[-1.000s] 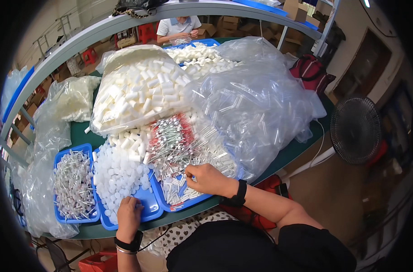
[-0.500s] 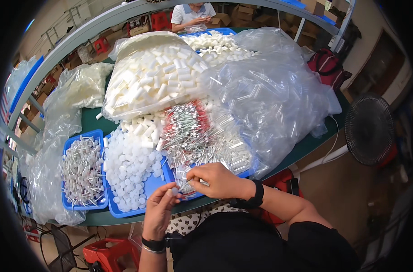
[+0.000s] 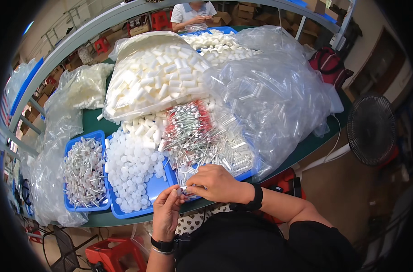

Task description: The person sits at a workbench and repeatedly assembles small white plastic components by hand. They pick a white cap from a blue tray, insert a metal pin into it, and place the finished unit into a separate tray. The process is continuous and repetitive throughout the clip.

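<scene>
Above the front edge of the table my two hands meet, fingertips almost touching. My left hand (image 3: 166, 213) pinches a small translucent white plastic cap (image 3: 178, 192). My right hand (image 3: 217, 183), back turned up, pinches a small thin white piece (image 3: 184, 188) whose end meets the cap; its exact kind is hidden by the fingers. Behind the left hand, a blue tray (image 3: 159, 185) holds many such round caps (image 3: 133, 167). Beyond the right hand, clear tubes (image 3: 236, 156) and thin pale sticks with red parts (image 3: 188, 120) are heaped in another blue tray.
A left-hand blue tray (image 3: 84, 209) holds small assembled-looking pieces. Behind stand a bag of white cylinders (image 3: 161, 77) and a large bag of clear tubes (image 3: 274, 99). A fan (image 3: 371, 129) is at right, red stools (image 3: 113, 254) below. Another person (image 3: 193, 16) sits across the table.
My right hand has brought the thin white piece against the cap in my left hand. The left hand has shifted slightly right; the hands are now closer together.
</scene>
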`<state>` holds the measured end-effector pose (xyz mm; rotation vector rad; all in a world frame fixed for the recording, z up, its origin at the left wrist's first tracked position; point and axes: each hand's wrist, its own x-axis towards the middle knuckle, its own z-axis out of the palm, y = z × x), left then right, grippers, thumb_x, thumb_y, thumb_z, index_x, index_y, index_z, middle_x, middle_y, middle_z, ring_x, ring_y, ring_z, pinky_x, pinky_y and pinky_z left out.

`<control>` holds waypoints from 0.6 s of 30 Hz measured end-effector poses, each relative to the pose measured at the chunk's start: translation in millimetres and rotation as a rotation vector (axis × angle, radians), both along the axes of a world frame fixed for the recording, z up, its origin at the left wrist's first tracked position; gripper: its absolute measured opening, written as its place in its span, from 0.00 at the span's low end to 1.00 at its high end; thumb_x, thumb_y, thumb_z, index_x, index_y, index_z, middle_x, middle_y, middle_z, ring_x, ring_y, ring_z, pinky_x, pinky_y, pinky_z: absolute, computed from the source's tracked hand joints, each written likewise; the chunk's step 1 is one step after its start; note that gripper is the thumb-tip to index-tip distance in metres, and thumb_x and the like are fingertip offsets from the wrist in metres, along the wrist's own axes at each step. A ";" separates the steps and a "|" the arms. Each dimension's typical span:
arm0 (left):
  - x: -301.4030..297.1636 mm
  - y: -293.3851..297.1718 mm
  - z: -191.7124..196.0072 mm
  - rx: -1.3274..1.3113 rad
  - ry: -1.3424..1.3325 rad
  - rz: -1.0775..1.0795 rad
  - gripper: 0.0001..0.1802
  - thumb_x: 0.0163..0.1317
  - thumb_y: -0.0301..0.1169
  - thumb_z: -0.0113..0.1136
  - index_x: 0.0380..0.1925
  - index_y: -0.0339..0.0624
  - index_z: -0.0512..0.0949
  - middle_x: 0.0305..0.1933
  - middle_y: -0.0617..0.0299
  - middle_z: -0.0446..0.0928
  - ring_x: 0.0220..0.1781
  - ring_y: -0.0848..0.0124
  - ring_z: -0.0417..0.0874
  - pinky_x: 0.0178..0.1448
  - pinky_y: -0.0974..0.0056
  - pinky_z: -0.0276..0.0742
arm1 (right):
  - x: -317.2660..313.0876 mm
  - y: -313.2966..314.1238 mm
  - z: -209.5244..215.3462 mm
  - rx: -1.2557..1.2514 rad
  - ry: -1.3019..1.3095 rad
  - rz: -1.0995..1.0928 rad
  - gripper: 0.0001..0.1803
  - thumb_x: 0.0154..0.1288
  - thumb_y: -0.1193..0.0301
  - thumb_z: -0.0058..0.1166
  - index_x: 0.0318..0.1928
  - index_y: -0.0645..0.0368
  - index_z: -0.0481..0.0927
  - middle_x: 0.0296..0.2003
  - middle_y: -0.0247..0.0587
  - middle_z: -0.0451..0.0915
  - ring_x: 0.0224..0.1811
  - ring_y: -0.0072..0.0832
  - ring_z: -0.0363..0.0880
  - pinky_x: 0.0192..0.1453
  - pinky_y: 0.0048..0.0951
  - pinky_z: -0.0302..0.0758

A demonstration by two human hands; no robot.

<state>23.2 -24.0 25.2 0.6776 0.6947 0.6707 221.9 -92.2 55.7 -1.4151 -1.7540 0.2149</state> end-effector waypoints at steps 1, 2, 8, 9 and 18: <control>0.3 1.0 -1.6 -0.015 -0.004 0.017 0.15 0.69 0.29 0.59 0.53 0.34 0.75 0.41 0.57 0.81 0.38 0.71 0.82 0.43 0.71 0.79 | 1.9 -0.6 1.0 0.001 -0.002 -0.020 0.04 0.59 0.69 0.63 0.33 0.55 0.84 0.22 0.37 0.76 0.27 0.36 0.77 0.33 0.36 0.73; 0.2 4.0 -2.4 -0.040 -0.025 0.032 0.16 0.69 0.29 0.59 0.53 0.34 0.75 0.42 0.56 0.80 0.38 0.71 0.81 0.43 0.71 0.79 | 4.3 -1.0 2.3 0.003 -0.003 -0.039 0.04 0.58 0.69 0.64 0.32 0.55 0.84 0.22 0.37 0.76 0.27 0.36 0.77 0.32 0.35 0.73; -5.8 8.6 -3.4 -0.189 -0.172 0.068 0.19 0.71 0.31 0.56 0.58 0.34 0.72 0.49 0.53 0.78 0.44 0.72 0.81 0.50 0.71 0.80 | 10.3 -2.7 9.1 0.120 0.055 -0.083 0.05 0.55 0.74 0.67 0.31 0.57 0.83 0.24 0.37 0.79 0.26 0.35 0.75 0.31 0.35 0.71; -1.2 7.9 -4.4 -0.230 -0.185 0.064 0.20 0.71 0.31 0.56 0.59 0.34 0.71 0.50 0.52 0.78 0.45 0.71 0.81 0.51 0.71 0.81 | 9.7 -3.5 11.3 0.129 0.028 -0.079 0.05 0.55 0.75 0.66 0.31 0.58 0.82 0.25 0.37 0.79 0.26 0.36 0.74 0.32 0.36 0.71; 7.4 0.9 -6.2 -0.379 -0.339 -0.016 0.22 0.72 0.31 0.54 0.61 0.30 0.68 0.50 0.53 0.78 0.47 0.72 0.82 0.53 0.72 0.83 | -0.1 -9.5 18.8 0.012 -0.156 -0.085 0.06 0.54 0.77 0.65 0.32 0.58 0.81 0.24 0.36 0.78 0.28 0.36 0.74 0.33 0.36 0.69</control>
